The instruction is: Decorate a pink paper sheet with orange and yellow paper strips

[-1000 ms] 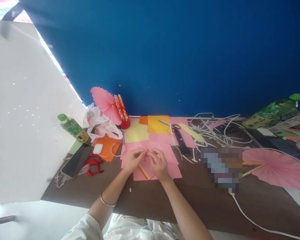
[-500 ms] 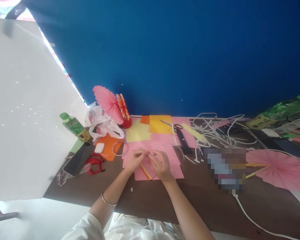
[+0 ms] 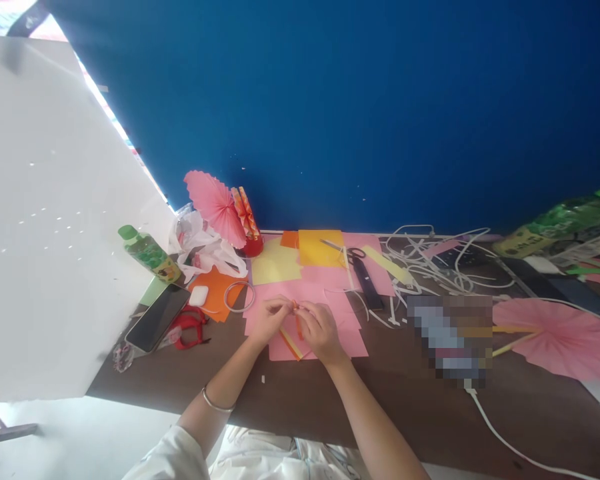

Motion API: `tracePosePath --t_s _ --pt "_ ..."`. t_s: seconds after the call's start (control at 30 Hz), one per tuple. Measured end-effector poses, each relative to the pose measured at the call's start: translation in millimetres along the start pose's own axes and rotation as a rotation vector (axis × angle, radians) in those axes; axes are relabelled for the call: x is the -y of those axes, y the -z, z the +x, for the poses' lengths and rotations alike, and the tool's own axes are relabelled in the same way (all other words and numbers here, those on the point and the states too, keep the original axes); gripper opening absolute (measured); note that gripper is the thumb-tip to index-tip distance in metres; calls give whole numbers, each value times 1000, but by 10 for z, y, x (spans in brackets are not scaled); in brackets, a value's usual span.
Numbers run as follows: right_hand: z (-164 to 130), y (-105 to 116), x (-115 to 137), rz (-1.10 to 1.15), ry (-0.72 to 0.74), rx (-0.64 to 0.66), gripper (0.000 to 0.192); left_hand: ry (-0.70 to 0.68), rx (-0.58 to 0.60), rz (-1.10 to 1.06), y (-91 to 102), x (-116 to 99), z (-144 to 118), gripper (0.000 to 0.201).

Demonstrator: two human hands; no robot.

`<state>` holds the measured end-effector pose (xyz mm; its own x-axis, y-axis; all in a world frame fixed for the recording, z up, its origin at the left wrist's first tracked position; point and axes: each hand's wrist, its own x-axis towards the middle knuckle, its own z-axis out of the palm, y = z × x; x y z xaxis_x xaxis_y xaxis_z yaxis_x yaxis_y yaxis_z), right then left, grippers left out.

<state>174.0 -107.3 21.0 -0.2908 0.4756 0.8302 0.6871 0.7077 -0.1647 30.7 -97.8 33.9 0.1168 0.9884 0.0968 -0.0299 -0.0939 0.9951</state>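
Over the pink paper sheets [image 3: 353,337], my left hand [image 3: 273,319] and my right hand [image 3: 321,331] meet fingertip to fingertip. Both pinch a narrow orange paper strip [image 3: 299,325], part of which hangs down between them; the fingers hide much of it. Below the hands, a yellow-and-orange strip [image 3: 292,345] lies slanted on the pink paper. Scissors [image 3: 356,253] rest beyond my right hand, beside a long black object [image 3: 367,283]. Orange sheets [image 3: 225,308] and a white ring-shaped loop [image 3: 240,297] are to the left of my left hand.
A phone [image 3: 159,318], a white case [image 3: 199,295] and a green bottle [image 3: 150,253] stand or lie at left. Pink paper fans [image 3: 215,207] lean near the blue wall [image 3: 330,120]. White cables and paper scraps tangle at right, near a blurred-out device [image 3: 447,340].
My fingers have shifted very slightly around the orange strip, and a bit more of its hanging part shows. Everything else stays in place.
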Motion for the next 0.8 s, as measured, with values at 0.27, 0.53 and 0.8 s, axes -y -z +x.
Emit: tracePosePath --t_s 0.27,0.53,0.8 --pt "-46 -66 3 187 -211 -41 16 -23 39 -12 -16 9 -3 29" --pt "20 -68 38 341 -416 -129 11 -109 109 -7 30 73 -3 18" --pt "66 -31 49 376 -424 -128 8 -56 73 -54 2 154 2 17"
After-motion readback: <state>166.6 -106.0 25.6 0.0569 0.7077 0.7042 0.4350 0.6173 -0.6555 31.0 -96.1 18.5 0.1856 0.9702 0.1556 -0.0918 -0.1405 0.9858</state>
